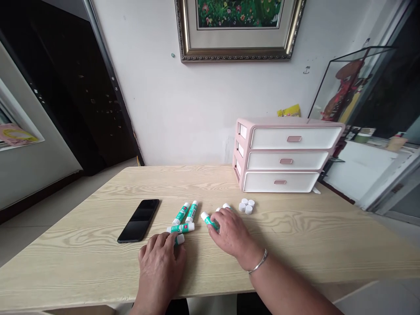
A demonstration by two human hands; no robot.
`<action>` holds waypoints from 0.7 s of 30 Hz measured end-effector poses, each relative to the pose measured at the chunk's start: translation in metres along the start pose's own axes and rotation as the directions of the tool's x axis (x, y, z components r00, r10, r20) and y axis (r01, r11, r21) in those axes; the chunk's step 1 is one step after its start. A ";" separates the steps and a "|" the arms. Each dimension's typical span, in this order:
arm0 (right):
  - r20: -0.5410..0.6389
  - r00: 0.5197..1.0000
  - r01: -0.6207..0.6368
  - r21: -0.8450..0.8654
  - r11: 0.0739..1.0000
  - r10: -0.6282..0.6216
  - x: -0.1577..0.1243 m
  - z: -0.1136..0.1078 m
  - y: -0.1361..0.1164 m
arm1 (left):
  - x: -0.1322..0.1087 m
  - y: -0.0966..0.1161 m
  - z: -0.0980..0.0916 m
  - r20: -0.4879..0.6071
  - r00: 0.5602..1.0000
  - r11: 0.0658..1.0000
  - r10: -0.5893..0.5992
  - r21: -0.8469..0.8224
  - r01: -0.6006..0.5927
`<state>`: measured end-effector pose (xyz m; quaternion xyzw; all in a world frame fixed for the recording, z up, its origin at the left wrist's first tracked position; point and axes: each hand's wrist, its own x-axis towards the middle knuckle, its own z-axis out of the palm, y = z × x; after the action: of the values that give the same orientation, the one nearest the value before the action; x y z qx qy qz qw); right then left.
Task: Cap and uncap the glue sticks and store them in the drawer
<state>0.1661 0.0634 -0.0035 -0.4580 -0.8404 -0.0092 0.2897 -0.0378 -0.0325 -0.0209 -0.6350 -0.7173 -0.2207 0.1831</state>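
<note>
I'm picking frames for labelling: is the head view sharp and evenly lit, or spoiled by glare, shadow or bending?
Head view: soft, even light, with only faint shadows under the left hand and right hand; the glue sticks and phone are sharp, with no strong glare; wide-angle bending at the edges makes the door frame lean and the table curve.

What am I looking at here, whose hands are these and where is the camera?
There is no machine: a person wears one camera on the head, looking down at their own two bare hands. On the wooden table lie a black phone, several green glue sticks, a cluster of white caps and a pink drawer unit. The left hand lies flat, fingertips touching one glue stick. The right hand, with a bracelet, curls over another glue stick; whether it grips it cannot be told.
</note>
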 end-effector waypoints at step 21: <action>-0.129 0.940 -0.336 -0.181 0.924 0.317 0.005 0.000 0.021 | 0.011 0.039 0.016 0.277 0.961 0.531 0.015 -0.816 0.227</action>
<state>0.1807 0.0797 -0.0062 -0.6175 -0.7320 -0.0676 0.2800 -0.0004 -0.0105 -0.0251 -0.6216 -0.5771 -0.4669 -0.2501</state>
